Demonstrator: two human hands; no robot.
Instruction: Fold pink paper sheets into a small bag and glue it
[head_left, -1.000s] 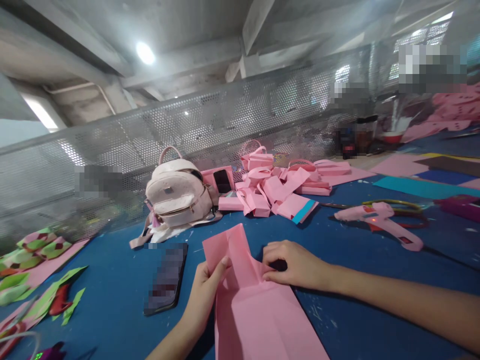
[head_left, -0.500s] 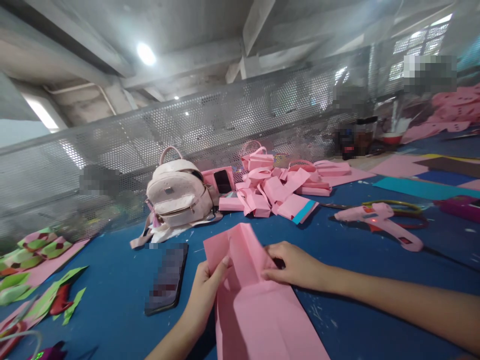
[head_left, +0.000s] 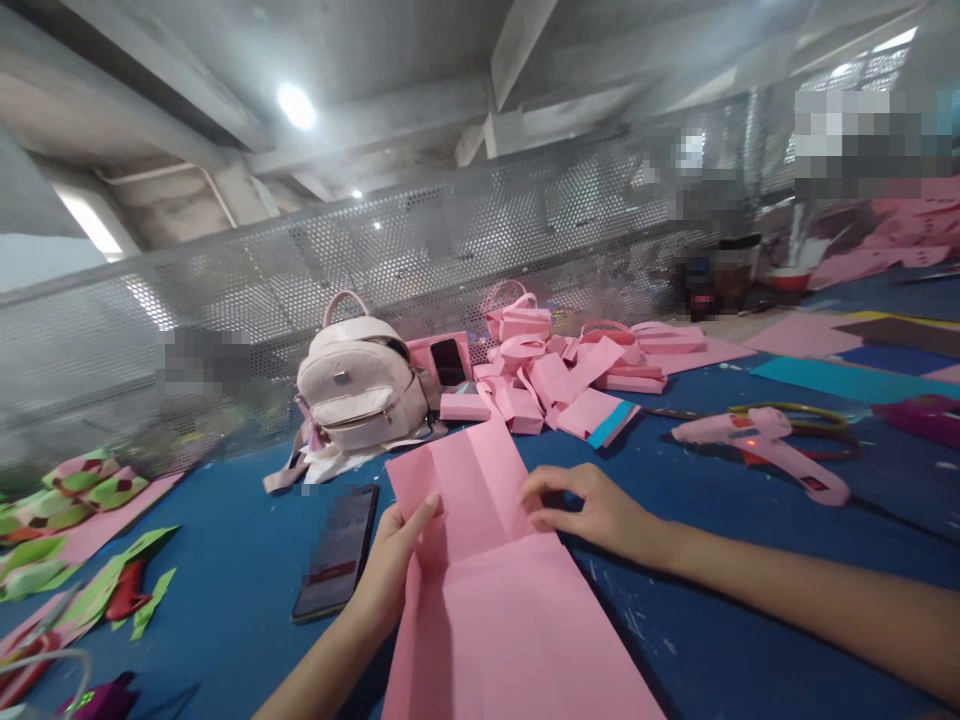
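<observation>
A long pink sheet of felt or paper (head_left: 525,630) with fold creases reaches from the near edge to the middle of the table. My left hand (head_left: 401,555) grips its left edge, thumb on top and fingers underneath. At the sheet's right edge, my right hand (head_left: 574,505) pinches the border between thumb and fingers. The far end is raised and spread between both hands, showing creased panels. Just left of my left hand lies a black phone (head_left: 337,550).
A pale backpack (head_left: 364,385) stands at the back beside a heap of folded pink pieces (head_left: 555,375). To the right lies a pink glue gun (head_left: 765,440) with its cord. Green scraps (head_left: 112,590) and a purple device (head_left: 101,695) are at the left. A perforated metal panel (head_left: 450,230) rises behind.
The far end of the pink sheet has opened out flatter and wider. My left hand has shifted left and down slightly with its edge; my right hand stays at the right edge.
</observation>
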